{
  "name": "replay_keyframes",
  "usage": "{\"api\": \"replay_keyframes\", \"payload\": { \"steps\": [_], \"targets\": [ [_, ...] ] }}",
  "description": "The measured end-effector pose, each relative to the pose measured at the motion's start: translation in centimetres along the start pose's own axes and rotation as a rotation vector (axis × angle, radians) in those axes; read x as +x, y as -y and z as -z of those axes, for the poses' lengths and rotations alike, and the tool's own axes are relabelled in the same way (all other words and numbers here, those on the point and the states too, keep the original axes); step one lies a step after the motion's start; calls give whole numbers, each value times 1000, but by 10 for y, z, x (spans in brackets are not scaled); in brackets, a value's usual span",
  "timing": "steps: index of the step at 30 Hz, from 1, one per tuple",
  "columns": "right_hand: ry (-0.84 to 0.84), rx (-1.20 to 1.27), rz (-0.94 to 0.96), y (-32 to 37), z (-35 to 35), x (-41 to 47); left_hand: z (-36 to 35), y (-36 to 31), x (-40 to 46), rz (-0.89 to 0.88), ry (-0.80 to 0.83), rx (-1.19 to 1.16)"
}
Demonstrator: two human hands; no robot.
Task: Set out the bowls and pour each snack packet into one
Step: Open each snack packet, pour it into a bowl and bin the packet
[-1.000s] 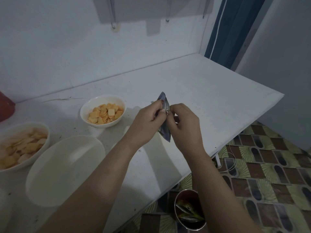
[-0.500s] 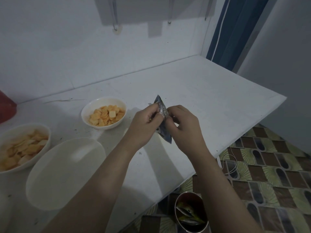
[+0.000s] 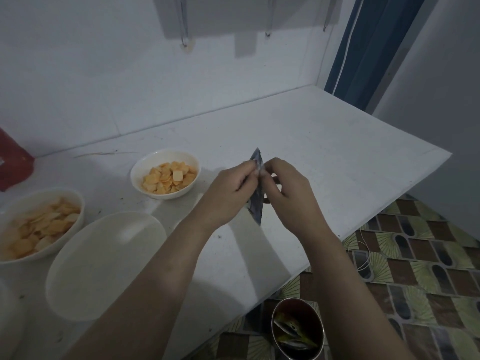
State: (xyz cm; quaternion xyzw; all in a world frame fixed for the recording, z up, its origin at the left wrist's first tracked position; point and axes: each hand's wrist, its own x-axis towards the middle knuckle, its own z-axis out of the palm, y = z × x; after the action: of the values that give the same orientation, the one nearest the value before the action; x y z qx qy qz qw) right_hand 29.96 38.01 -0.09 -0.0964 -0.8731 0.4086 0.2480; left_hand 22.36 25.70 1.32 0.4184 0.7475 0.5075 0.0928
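A small silvery-blue snack packet (image 3: 256, 203) is held edge-on above the white counter (image 3: 324, 157). My left hand (image 3: 231, 189) and my right hand (image 3: 284, 188) both pinch its top edge, thumbs close together. A small white bowl (image 3: 155, 165) of orange crackers sits left of the hands. Another white bowl (image 3: 75, 203) with crackers stands at the far left. A larger white bowl (image 3: 104, 263) with nothing in it lies in front of them, beside my left forearm.
A red box (image 3: 13, 162) stands against the wall at the far left. Below the counter's front edge, a metal bin (image 3: 297, 331) on the patterned floor holds crumpled wrappers. A blue curtain (image 3: 368, 45) hangs at the back right.
The hands and packet have stayed in nearly the same place, still pinching the top edge; the view has shifted slightly.
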Motion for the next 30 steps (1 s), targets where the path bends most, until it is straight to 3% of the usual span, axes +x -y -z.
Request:
{"api": "replay_keyframes", "payload": {
  "steps": [4, 16, 30],
  "targets": [
    [-39, -57, 81, 4, 3, 7, -2, 2, 0, 31, -31, -83],
    [-164, -88, 86, 1, -10, 8, -11, 6, 6, 99, -149, -225],
    [-74, -24, 41, 0, 0, 10, 0, 9, 7, 96, 8, -193]
  ]
}}
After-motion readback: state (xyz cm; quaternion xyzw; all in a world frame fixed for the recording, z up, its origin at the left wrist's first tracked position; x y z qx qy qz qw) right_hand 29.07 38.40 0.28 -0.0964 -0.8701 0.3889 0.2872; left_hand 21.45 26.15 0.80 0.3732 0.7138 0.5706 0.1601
